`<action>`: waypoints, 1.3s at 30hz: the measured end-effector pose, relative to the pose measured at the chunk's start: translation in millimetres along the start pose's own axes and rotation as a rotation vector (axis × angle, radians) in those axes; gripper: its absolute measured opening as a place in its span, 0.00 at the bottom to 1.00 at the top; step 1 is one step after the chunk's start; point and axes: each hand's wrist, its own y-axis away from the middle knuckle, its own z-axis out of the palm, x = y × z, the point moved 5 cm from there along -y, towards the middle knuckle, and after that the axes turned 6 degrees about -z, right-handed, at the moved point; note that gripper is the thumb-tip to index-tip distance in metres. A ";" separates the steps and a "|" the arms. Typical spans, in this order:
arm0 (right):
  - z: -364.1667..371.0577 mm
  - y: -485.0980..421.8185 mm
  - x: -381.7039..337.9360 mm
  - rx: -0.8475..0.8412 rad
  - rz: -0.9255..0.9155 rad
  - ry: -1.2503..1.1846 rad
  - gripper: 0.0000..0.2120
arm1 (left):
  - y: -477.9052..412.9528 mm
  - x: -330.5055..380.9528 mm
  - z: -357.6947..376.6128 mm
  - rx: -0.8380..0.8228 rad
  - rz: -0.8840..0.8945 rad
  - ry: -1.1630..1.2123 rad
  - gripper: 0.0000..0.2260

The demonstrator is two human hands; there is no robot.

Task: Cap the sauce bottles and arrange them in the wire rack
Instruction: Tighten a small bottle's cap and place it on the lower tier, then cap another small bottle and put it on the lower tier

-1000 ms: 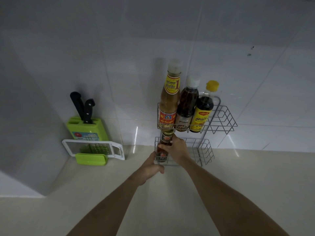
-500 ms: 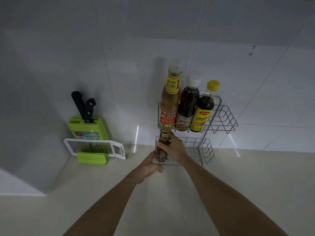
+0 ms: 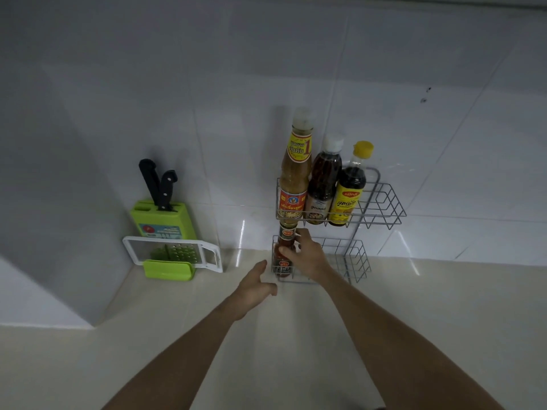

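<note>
A two-tier wire rack stands against the tiled wall. Its upper shelf holds three capped bottles: a tall tan sauce bottle, a dark brown bottle with a white cap and a dark bottle with a yellow cap. A small red sauce bottle stands at the left end of the lower shelf, its top hidden under the upper shelf. My right hand wraps around that red bottle. My left hand hovers open just in front of the rack's lower left corner, holding nothing.
A green knife block with two black-handled knives stands at the left by the wall corner. A white-framed grater with a green holder leans in front of it. The beige counter stretches toward me.
My left hand has drawn back from the rack's lower shelf and opened. My right hand stays on the red bottle in the lower shelf.
</note>
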 end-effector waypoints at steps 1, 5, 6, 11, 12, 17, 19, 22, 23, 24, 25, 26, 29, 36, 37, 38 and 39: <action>-1.9 5.0 0.5 0.007 0.011 -0.011 0.29 | 4.1 -0.8 -0.6 0.011 0.006 0.010 0.37; -13.4 45.6 -0.6 0.061 -0.015 -0.082 0.27 | 30.9 -6.9 2.6 0.021 0.049 0.076 0.35; -17.5 61.4 -3.1 0.077 -0.035 -0.109 0.25 | 41.6 -9.6 6.1 0.014 0.066 0.097 0.34; -44.1 147.4 -23.5 0.142 -0.164 -0.157 0.14 | 103.6 -31.5 30.9 -0.106 0.163 0.160 0.30; -49.7 163.5 -27.6 0.151 -0.208 -0.135 0.11 | 114.7 -35.8 37.1 -0.138 0.182 0.135 0.30; -56.1 245.4 -29.9 0.051 -0.353 0.004 0.05 | 168.7 -75.7 81.2 -0.387 0.220 -0.110 0.33; -53.1 277.6 -21.8 -0.010 -0.350 0.061 0.09 | 189.3 -93.9 106.0 -0.482 0.249 -0.227 0.34; -49.4 309.9 -10.2 -0.055 -0.349 0.187 0.16 | 203.5 -106.0 135.2 -0.461 0.289 -0.260 0.31; -47.3 317.1 -8.2 -0.061 -0.357 0.240 0.17 | 204.7 -108.9 143.2 -0.413 0.298 -0.261 0.28; -45.2 324.3 -6.7 -0.061 -0.363 0.279 0.17 | 208.6 -109.0 150.7 -0.366 0.308 -0.247 0.25; -43.0 330.1 -6.7 -0.057 -0.369 0.305 0.17 | 210.5 -110.0 156.4 -0.325 0.313 -0.208 0.21; -40.6 333.6 -6.2 -0.051 -0.381 0.318 0.17 | 212.0 -110.1 159.7 -0.286 0.309 -0.150 0.17; -37.6 335.4 -9.0 -0.100 -0.417 0.307 0.13 | 209.4 -110.1 159.9 -0.257 0.317 -0.116 0.10; -80.1 314.9 -62.3 -0.360 -0.506 0.112 0.15 | 220.9 -62.6 133.9 -0.394 0.337 -0.220 0.09; -87.4 310.3 -74.2 -0.395 -0.500 0.078 0.15 | 225.2 -52.8 129.7 -0.405 0.340 -0.177 0.06; -93.0 306.3 -85.3 -0.437 -0.497 0.047 0.15 | 230.6 -44.4 125.9 -0.423 0.353 -0.117 0.05; -97.4 303.2 -96.1 -0.477 -0.501 0.028 0.15 | 238.0 -36.9 123.0 -0.451 0.375 -0.050 0.06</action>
